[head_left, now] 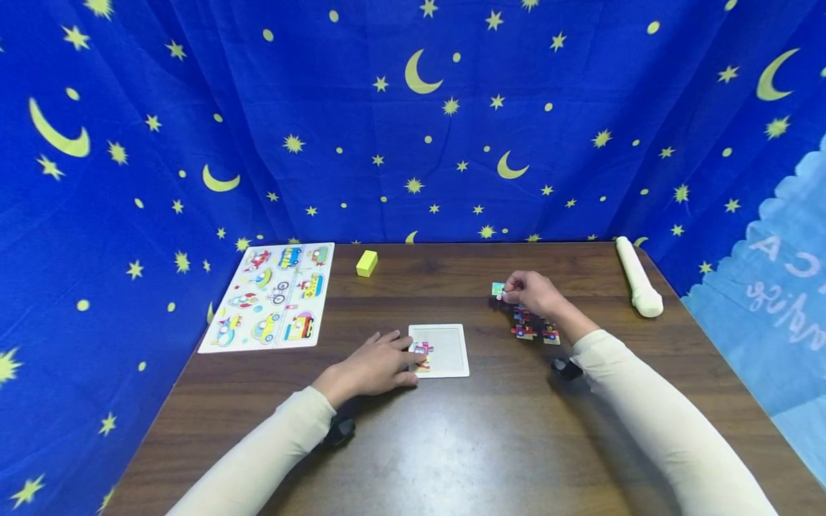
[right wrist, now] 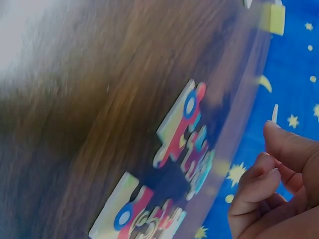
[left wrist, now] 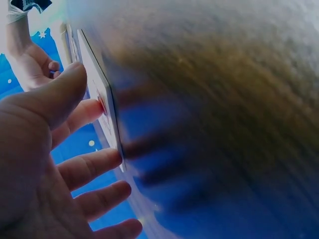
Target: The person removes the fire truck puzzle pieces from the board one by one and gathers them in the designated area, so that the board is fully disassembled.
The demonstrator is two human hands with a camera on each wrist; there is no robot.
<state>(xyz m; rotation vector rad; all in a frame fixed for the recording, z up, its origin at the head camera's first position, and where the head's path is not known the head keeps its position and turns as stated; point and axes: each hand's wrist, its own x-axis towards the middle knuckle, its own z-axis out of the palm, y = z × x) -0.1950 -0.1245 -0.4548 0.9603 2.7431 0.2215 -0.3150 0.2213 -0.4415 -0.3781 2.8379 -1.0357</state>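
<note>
My left hand (head_left: 374, 364) lies at the left side of a small white puzzle tray (head_left: 452, 351), fingers spread. Its index fingertip presses on a red-and-yellow puzzle piece (head_left: 423, 348) in the tray's left part, and another fingertip is right at the tray's edge in the left wrist view. Farther right, above the table, my right hand (head_left: 534, 291) pinches a small puzzle piece (head_left: 498, 289) with green and blue on it. The right wrist view shows only that piece's thin pale edge (right wrist: 275, 113) beyond the thumb. Several loose jigsaw pieces (head_left: 524, 332) with red vehicle parts lie below this hand.
A large white vehicle puzzle board (head_left: 258, 283) lies at the back left. Beside it stands a yellow block (head_left: 366, 263). A cream-coloured, club-shaped object (head_left: 637, 279) lies at the right edge. Blue star-patterned cloth (head_left: 387, 129) hangs behind the wooden table (head_left: 445, 444).
</note>
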